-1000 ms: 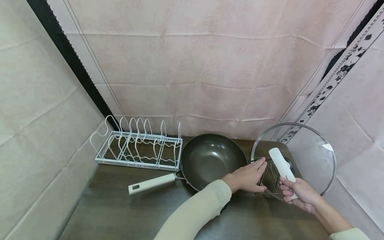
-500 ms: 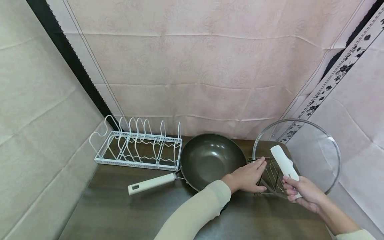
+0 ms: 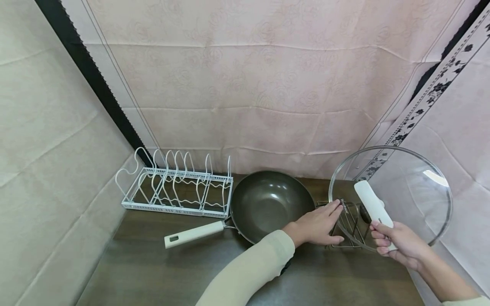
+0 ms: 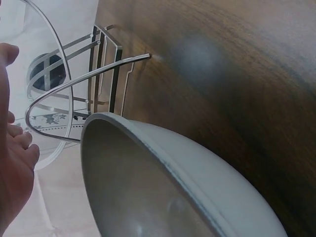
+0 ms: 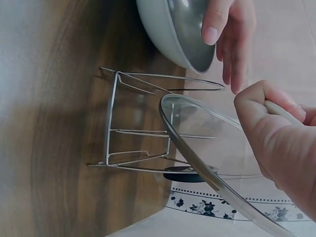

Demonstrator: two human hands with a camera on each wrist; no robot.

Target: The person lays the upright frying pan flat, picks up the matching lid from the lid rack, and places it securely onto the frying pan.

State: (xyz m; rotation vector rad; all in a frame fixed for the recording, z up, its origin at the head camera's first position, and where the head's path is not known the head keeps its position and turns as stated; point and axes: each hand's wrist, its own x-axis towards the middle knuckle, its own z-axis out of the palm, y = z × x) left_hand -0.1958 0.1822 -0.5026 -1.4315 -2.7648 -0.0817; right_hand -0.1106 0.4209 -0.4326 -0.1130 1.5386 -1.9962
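My right hand (image 3: pixel 402 244) grips the long white handle (image 3: pixel 373 204) of a large clear glass lid (image 3: pixel 421 182) with a grey rim. The lid stands tilted on edge over the right part of a small metal wire rack (image 3: pixel 348 225). In the right wrist view its rim (image 5: pixel 197 163) crosses in front of the rack's bars. My left hand (image 3: pixel 315 223) has its fingers extended, with fingertips right at the rack's left loop. It holds nothing. Below its wrist lies the right rim of a dark deep frying pan (image 3: pixel 272 204).
The pan's cream handle (image 3: pixel 193 234) points left and toward me. A white wire dish rack (image 3: pixel 153 207) stands left of the pan. A dark round disc (image 5: pixel 190 174) sits at the wire rack's far end. Pale cloth walls enclose the wooden table (image 3: pixel 172 272).
My right hand has moved right with the glass lid, whose upper rim is now higher and farther from the left hand. The left hand, pan and racks have stayed nearly still.
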